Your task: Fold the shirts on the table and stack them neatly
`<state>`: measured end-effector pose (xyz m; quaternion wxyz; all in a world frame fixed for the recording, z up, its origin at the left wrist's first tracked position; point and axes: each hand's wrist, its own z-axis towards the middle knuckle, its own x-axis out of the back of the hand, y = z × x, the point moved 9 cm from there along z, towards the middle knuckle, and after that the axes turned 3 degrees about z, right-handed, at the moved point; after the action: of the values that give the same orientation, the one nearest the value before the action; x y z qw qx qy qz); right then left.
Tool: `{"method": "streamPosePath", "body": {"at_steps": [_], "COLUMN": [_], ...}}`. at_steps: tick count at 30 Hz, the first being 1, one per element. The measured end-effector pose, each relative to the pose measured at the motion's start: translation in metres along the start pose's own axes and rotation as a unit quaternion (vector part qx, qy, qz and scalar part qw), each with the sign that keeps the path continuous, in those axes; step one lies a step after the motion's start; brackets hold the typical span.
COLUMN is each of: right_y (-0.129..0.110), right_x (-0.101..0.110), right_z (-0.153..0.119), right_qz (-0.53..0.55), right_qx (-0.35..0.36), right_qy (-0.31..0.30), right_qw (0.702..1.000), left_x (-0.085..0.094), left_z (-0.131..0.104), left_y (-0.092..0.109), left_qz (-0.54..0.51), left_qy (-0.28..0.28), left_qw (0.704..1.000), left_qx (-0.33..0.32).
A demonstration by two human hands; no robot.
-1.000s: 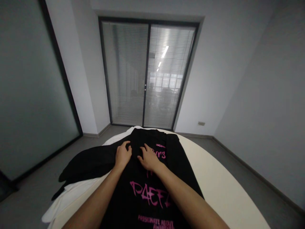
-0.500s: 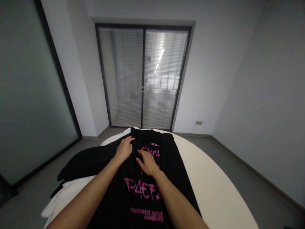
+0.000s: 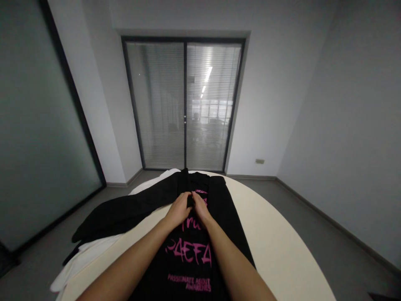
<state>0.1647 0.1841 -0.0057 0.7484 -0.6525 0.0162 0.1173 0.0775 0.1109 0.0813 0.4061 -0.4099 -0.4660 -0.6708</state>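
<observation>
A black garment with pink lettering (image 3: pixel 192 253) lies lengthwise in front of me, its right side folded inward. My left hand (image 3: pixel 179 210) is closed on the garment's left part, which is folded over toward the middle. Close beside it, my right hand (image 3: pixel 201 209) has its fingers pressed together at the same fold, over the pink print. The fingertips of both hands nearly meet. A black sleeve (image 3: pixel 125 209) stretches out to the left.
The garment rests on a cream round table (image 3: pixel 275 238). White cloth (image 3: pixel 90 255) hangs at the table's left edge, beneath the black sleeve. Beyond are a glass door with blinds (image 3: pixel 206 138) and grey walls.
My left hand has moved right, bringing the garment's left edge inward and uncovering table beneath it. The right hand has drawn its fingers together beside the left.
</observation>
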Motion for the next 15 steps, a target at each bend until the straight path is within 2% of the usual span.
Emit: {"method": "streamPosePath", "body": {"at_steps": [2, 4, 7, 10, 12, 15], "right_y": [0.006, 0.004, -0.012, -0.018, -0.014, -0.009], "right_x": [-0.007, -0.019, -0.032, -0.031, -0.028, -0.021], "right_z": [-0.001, -0.004, -0.011, -0.013, -0.011, -0.008], "right_qz": [0.020, 0.054, 0.049, -0.042, -0.068, -0.047], "right_qx": [-0.025, -0.021, 0.056, 0.089, 0.067, 0.036], "right_qy": [-0.027, -0.075, -0.127, -0.126, -0.119, -0.099], "right_qw": [0.999, 0.996, 0.989, 0.987, 0.988, 0.993], "left_x": [0.001, 0.000, 0.000, 0.008, 0.015, 0.025], "left_z": [-0.016, -0.035, -0.062, -0.080, -0.089, -0.102], "left_y": [-0.006, -0.013, -0.018, -0.017, -0.011, 0.007], "left_qz": [0.027, 0.063, 0.123, 0.161, 0.169, 0.170], "left_qy": [-0.016, -0.052, -0.130, -0.189, -0.226, -0.278], "left_qw": [0.999, 0.995, 0.980, 0.966, 0.958, 0.945], "left_qx": [0.031, 0.062, 0.084, 0.077, 0.060, 0.019]}}
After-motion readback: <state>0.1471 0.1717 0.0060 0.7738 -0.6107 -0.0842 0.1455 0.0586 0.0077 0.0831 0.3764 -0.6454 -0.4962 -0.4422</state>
